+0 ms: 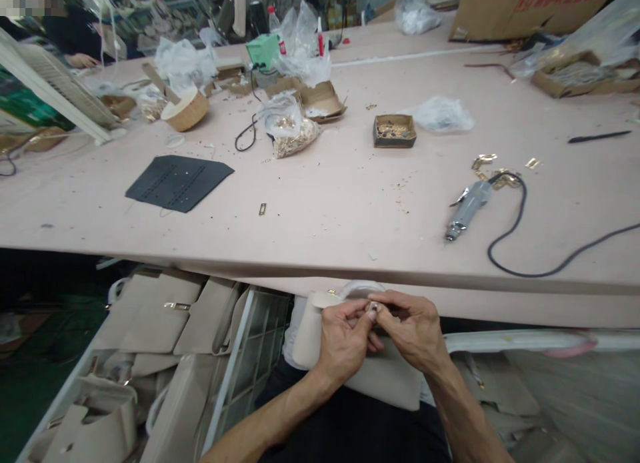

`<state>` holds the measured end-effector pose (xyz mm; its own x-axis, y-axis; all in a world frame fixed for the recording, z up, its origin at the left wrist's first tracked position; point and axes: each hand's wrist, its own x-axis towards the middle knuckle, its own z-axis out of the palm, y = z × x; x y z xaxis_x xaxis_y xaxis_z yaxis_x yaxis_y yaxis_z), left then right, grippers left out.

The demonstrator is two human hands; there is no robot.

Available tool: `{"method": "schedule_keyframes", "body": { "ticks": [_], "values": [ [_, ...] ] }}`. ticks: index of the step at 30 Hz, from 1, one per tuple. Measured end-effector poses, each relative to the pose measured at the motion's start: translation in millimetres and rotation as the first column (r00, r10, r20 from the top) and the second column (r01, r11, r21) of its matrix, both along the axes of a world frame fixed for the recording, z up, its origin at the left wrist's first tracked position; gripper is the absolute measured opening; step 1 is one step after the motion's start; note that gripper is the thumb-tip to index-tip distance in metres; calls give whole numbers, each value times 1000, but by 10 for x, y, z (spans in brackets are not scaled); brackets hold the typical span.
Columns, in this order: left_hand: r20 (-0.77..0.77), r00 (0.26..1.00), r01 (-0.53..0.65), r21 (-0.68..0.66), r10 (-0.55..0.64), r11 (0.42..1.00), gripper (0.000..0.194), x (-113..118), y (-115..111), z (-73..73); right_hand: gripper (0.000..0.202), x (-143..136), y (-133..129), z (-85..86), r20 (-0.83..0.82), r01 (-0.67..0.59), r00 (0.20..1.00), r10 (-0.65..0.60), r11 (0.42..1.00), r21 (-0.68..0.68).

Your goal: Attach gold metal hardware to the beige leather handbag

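Note:
A beige handbag (320, 346) lies on my lap below the table's front edge. Both hands meet over its top. My left hand (345, 339) and my right hand (413, 329) pinch a small metal fitting (373, 308) between their fingertips, just above the bag. The bag's pale handle (357, 288) arches behind the fingers. Whether the fitting is fixed to the bag I cannot tell.
A grey electric screwdriver (467, 209) with a black cord lies on the pink table (325, 209) at the right. A small box of gold hardware (395, 131), a bag of gold parts (293, 133) and a dark leather panel (177, 181) lie farther back. A wire bin (240, 356) of beige bags stands at my left. A person sits at the far left.

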<state>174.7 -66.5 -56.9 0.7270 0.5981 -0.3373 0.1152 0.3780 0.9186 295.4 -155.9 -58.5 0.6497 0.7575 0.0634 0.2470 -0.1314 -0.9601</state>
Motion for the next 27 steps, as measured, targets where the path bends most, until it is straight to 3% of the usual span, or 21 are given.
{"method": "schedule_keyframes", "body": {
  "ticks": [3,8,15,23,27],
  "values": [
    [-9,1000,2,15,-2,1000,47,8,1,14,16,6,25,-1,-90,16,996,-18,1000,-20],
    [-33,999,8,14,-8,1000,45,29,5,9,31,74,28,-5,-339,-69,940,40,995,-72],
    [-21,999,-26,-6,26,1000,50,81,10,12,28,102,-1,-86,-348,-71,935,66,998,-2],
    [-49,999,-1,20,2,1000,42,109,8,-38,33,2,122,-81,-208,65,975,-80,995,-75],
    [-35,999,-16,-2,16,1000,36,121,39,-25,32,61,60,-106,-298,-1,954,-13,999,-46]
  ]
}}
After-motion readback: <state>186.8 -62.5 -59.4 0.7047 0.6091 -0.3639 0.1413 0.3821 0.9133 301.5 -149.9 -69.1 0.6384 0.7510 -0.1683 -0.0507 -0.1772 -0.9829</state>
